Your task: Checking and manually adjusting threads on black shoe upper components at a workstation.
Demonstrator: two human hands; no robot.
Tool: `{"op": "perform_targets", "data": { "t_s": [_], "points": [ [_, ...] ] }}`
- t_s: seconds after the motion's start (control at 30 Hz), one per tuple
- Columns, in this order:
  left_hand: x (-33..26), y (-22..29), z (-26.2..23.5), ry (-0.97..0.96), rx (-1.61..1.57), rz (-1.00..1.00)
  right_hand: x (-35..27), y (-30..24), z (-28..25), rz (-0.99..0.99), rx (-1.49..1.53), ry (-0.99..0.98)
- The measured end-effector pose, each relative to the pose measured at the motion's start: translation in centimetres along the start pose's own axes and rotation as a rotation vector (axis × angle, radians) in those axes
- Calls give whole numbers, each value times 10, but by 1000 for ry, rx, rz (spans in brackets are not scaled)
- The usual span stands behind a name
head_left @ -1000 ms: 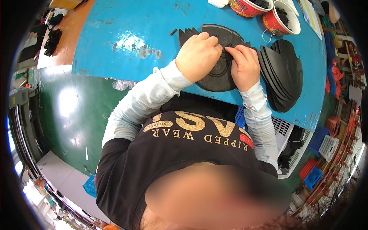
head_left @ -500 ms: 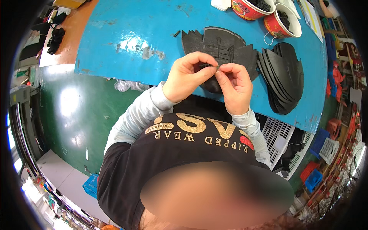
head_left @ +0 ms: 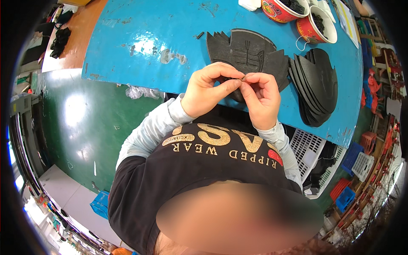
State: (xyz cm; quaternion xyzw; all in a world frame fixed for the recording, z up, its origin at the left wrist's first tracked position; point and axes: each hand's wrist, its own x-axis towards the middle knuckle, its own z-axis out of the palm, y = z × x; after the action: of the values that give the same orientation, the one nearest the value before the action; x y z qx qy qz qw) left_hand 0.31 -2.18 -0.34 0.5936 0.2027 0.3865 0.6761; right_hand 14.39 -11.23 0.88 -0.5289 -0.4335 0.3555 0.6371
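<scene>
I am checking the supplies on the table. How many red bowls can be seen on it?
2. Both stand at the far right end of the blue table: one red bowl cut off by the picture's top edge, the second red bowl just right of it. Others could be out of view.

Two hands [head_left: 212, 91] [head_left: 261, 100]; two red bowls [head_left: 280, 9] [head_left: 316, 27]; one stack of black pieces [head_left: 316, 85]; one notched black piece [head_left: 246, 53].

A workshop: scuffed blue workbench [head_left: 127, 46], stacked black rubber cut-outs [head_left: 316, 85], plastic crates [head_left: 355, 159] on green floor [head_left: 72, 127]
</scene>
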Motion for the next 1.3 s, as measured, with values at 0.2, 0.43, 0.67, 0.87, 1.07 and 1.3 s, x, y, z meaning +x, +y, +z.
{"op": "perform_targets", "data": {
  "t_s": [0.2, 0.43, 0.67, 0.87, 1.07, 1.3],
  "points": [
    [1, 5, 1, -25, -116, -125, 5, 2, -1, -307, -431, 27],
    [1, 6, 0, -51, 52, -39, 1, 3, 1, -45, -96, 56],
    [3, 7, 1, -23, -65, -19, 3, -5, 1, 44, 38, 8],
    [4, 9, -1, -81, 176, 139, 3, -3, -5, 237, 306, -98],
    [12, 21, -8, -42, 608, 390, 15, -5, -19, 219, 218, -126],
    [25, 4, -26, -41, 987, 503, 76, 14, -30, -280, -841, -121]
  ]
}}
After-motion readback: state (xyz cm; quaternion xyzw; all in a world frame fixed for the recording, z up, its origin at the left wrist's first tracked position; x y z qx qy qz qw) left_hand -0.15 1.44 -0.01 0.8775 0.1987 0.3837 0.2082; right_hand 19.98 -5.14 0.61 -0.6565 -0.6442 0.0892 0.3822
